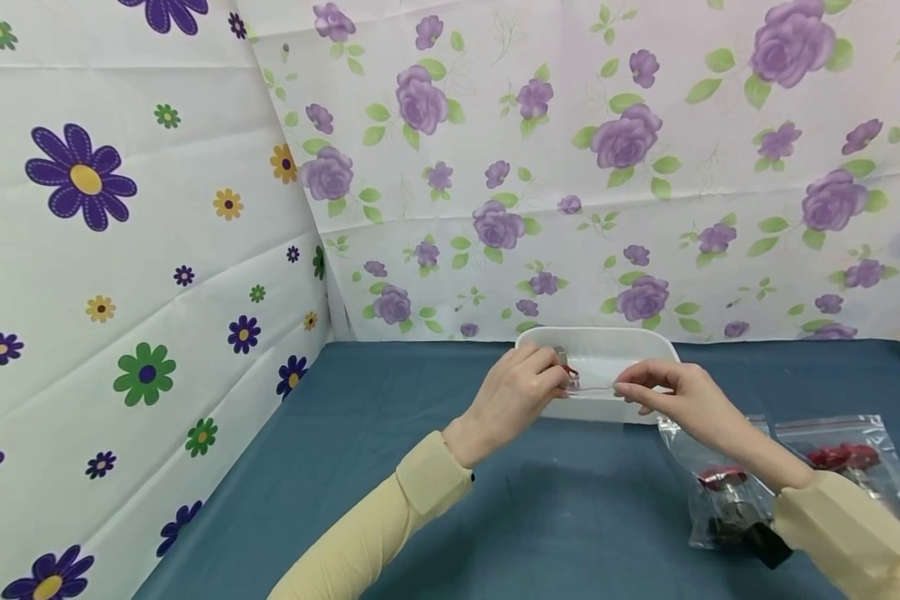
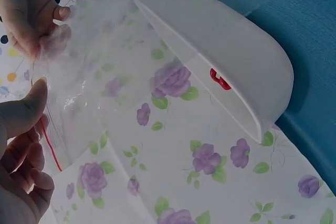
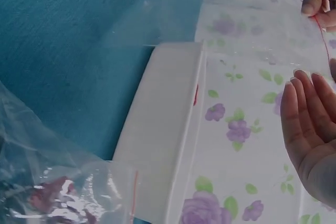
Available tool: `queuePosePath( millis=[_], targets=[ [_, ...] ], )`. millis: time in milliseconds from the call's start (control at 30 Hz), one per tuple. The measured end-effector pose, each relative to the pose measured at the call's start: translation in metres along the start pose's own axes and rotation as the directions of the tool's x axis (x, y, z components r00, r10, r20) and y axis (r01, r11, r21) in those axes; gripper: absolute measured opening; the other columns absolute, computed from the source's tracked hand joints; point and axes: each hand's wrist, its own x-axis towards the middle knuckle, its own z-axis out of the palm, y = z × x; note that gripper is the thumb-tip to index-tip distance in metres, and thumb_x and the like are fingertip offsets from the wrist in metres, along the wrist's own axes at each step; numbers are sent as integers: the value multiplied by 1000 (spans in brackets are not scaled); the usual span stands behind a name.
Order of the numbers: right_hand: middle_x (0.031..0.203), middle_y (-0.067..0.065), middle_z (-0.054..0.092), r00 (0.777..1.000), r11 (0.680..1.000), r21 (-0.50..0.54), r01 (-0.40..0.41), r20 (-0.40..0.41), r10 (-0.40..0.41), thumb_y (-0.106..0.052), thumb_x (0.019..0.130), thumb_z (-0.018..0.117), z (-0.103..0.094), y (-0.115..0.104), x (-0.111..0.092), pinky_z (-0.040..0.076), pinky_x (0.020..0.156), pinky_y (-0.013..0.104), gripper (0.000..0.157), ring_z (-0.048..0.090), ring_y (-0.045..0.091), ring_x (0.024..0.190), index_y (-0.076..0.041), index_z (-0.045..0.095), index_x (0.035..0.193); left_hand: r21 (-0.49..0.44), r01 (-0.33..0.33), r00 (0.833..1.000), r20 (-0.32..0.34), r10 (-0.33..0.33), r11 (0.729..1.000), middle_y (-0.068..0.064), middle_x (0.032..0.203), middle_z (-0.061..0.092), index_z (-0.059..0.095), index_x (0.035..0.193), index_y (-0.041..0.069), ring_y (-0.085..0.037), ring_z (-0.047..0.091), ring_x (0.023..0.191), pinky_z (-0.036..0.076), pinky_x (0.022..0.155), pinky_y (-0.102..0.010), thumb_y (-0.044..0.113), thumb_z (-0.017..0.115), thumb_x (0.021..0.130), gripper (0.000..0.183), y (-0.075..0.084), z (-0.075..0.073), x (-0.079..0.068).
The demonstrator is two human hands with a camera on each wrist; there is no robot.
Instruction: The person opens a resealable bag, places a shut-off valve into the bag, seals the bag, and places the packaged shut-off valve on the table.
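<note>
A clear zip bag (image 2: 79, 93) with a red line along its mouth is stretched between both hands. My left hand (image 1: 516, 387) pinches the mouth edge at one side, thumb against curled fingers. At the other side my right hand (image 1: 678, 392) pinches the same edge between thumb and fingertips. In the head view, only the thin red line shows clearly between them; the clear film barely shows. Just beyond the hands stands a white tray (image 1: 607, 410). Inside it lies a metal piece with a red part (image 1: 572, 372), partly hidden by my left hand.
Right of the tray lies a clear bag (image 1: 727, 500) holding a red-topped metal piece and a black part (image 1: 768, 546). A second clear bag (image 1: 843, 458) with red pieces lies farther right, partly behind my sleeve. Flowered cloth (image 1: 450, 208) hangs behind the blue tabletop (image 1: 570, 500).
</note>
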Motion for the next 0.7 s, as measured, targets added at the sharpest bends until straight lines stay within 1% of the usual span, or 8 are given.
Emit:
queuePosePath(
  millis=[100, 167, 333, 433, 567, 700],
  targets=[
    [88, 8, 60, 1000, 1000, 1, -3, 11, 3, -15, 91, 57, -1, -4, 3, 50, 61, 32, 14, 58, 16, 76, -8, 64, 100, 9, -17, 1000, 6, 17, 1000, 0, 82, 55, 67, 80, 11, -15, 46, 76, 37, 65, -23, 18, 78, 72, 16, 0, 0, 1],
    [90, 5, 61, 1000, 1000, -10, -11, 22, 11, -17, 91, 58, -2, -7, 7, 50, 62, 32, 14, 58, 16, 77, -10, 64, 101, 13, -32, 999, 5, 32, 999, -1, 81, 55, 67, 80, 11, -15, 46, 75, 37, 65, -22, 17, 78, 73, 15, 1, 0, 2],
    [87, -3, 61, 996, 998, -64, -9, 86, 14, -25, 89, 60, 2, -12, 18, 48, 61, 31, 16, 58, 15, 76, -15, 64, 100, 27, -69, 997, -16, 70, 997, 0, 80, 53, 66, 78, 11, -14, 45, 73, 37, 65, -20, 16, 76, 76, 11, 3, 0, 3],
    [86, -3, 61, 991, 996, -84, 29, 136, -17, -22, 88, 62, 6, -15, 25, 48, 58, 31, 16, 58, 13, 74, -12, 64, 101, 39, -85, 996, -22, 86, 996, 0, 80, 51, 65, 76, 12, -13, 45, 73, 36, 63, -20, 18, 75, 76, 12, 4, 0, 3],
    [81, -3, 62, 980, 990, -122, 74, 193, -50, -13, 86, 65, 9, -20, 32, 48, 51, 29, 12, 58, 11, 66, -9, 66, 97, 62, -114, 993, -18, 116, 991, 1, 80, 53, 66, 77, 12, -12, 46, 74, 35, 62, -21, 21, 74, 77, 12, 6, 0, 4],
    [75, -6, 61, 978, 983, -168, 75, 204, -39, -7, 84, 65, 8, -24, 36, 47, 48, 28, 7, 56, 12, 60, -8, 69, 90, 105, -175, 984, -15, 177, 979, 4, 80, 58, 66, 79, 14, -9, 52, 77, 37, 70, -22, 25, 71, 80, 12, 8, -2, 4]
  ],
)
